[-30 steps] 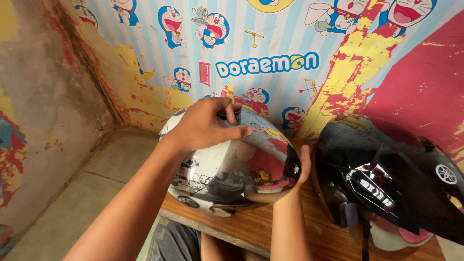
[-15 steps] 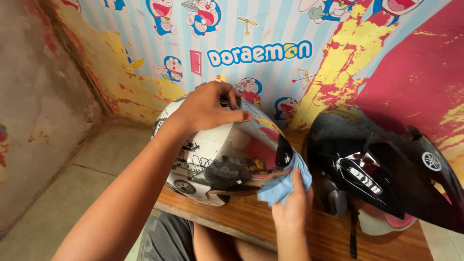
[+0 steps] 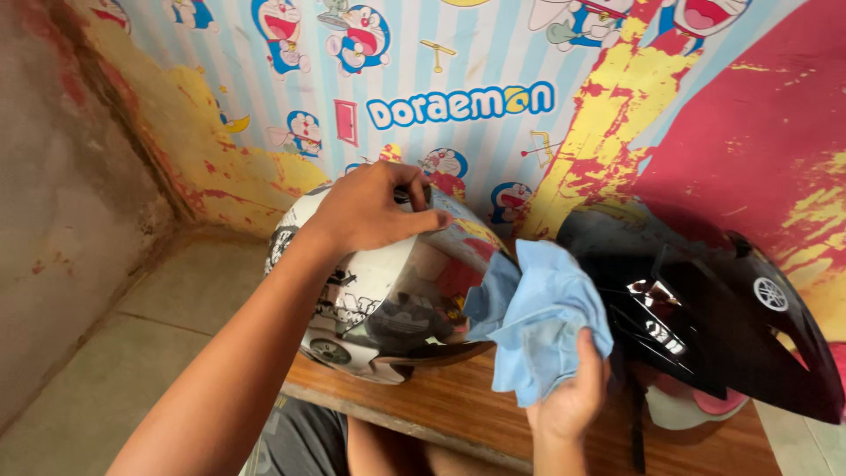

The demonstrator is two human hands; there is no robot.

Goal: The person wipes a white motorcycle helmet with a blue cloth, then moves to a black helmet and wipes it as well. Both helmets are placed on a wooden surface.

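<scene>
- A person's left hand (image 3: 374, 210) lies palm down on the crown of a white helmet (image 3: 352, 291), fingers curled over the top edge of its mirrored visor (image 3: 436, 295) and pressing there.
- The white helmet carries black cartoon-style graphics on its side and sits on a brown wooden table (image 3: 458, 410), near the table's front edge, with the visor turned toward the right.
- The right hand (image 3: 573, 397) is closed around the lower part of a light blue cloth (image 3: 542, 326), thumb and fingers pinching it together.
- The cloth fans out upward from that grip; its left edge touches the right end of the visor, and the rest hangs crumpled between the two helmets.
- A glossy black helmet (image 3: 705, 317) with a dark peak stands on the same table just to the right of the white one, partly behind the cloth.
- Behind both helmets rises a wall (image 3: 493, 79) covered in striped blue cartoon paper, with peeling red and yellow paint on either side.
- At left, a grey tiled floor (image 3: 106, 353) lies below the table.
</scene>
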